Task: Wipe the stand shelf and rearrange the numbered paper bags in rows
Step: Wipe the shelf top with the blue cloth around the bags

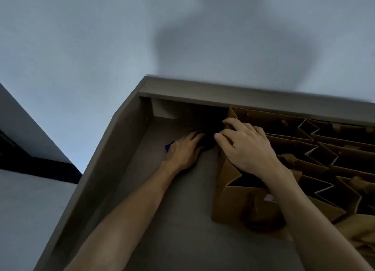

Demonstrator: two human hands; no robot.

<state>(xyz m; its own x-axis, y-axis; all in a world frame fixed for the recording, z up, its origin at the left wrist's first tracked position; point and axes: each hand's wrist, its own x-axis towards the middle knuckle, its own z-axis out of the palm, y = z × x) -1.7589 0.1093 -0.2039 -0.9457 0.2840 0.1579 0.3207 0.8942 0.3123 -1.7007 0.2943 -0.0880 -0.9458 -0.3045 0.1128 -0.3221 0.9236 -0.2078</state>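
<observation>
Shelf: grey stand shelf, biggest thing in view; bare stretch runs under the left forearm, rims along the far and left sides. Judged mid-wipe, the left part freed for cleaning.
Wall: pale, beyond both hands; a shadow falls on it.
Paper bags: brown, open-topped, standing in packed rows under and to the right of the right hand. Probably bunched to that side so the cloth can reach the bare part. Numbers not legible.
Nearest bag: just below the right wrist, a small pale label on its front.
Right hand: fingers curled over the top edges of the left-most bags, thumb toward the left hand; looks like bracing or pushing them rightward, hold not fully clear.
Left hand: palm down, fingers fairly straight, pressing flat, reaching toward the dark back corner.
Cloth: blue bit peeking out at the left hand's outer edge, rest hidden beneath the palm.
</observation>
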